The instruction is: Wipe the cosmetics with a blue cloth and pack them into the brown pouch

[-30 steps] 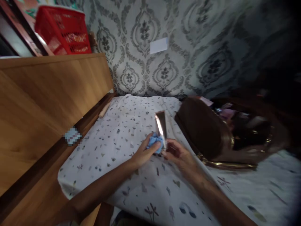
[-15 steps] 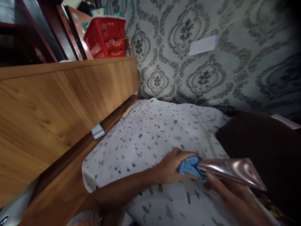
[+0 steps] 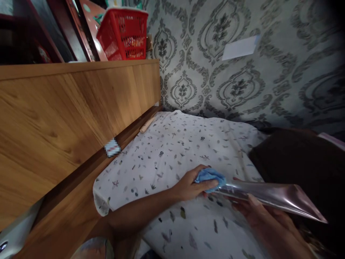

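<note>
the left hand [image 3: 192, 187] is curled shut around a bunched blue cloth [image 3: 210, 176], pressing it against the near end of a shiny panel [image 3: 272, 196]. the right hand [image 3: 260, 213] comes up from below and grips that panel from underneath, thumb lying on its lower edge and fingers hidden behind it, so it is closed on the panel but how tightly cannot be told. the panel sits between the two hands, lying nearly flat and running away past the right hand to a pointed far corner that hangs free in the air.

it looks thin, rigid and mirror-bright, likely light, slick under bare skin and quick to smudge; if it is glass it would chip or crack at that free corner. the safer hold seems to be along the edges near the middle, not the face. the cloth is soft and limp and gives grip where it is pressed.

under both hands spreads a white printed sheet [image 3: 167, 151]. beyond the left hand a wooden headboard [image 3: 67, 108] runs along it, with a small pale stick [image 3: 147, 125] in the gap and a red basket [image 3: 122, 32] above. past the right hand is a dark brown cushion [image 3: 299, 158], apart from the panel. ahead of the hands stands a patterned wall [image 3: 210, 82] with a white slip [image 3: 239, 47] stuck on it.
</note>
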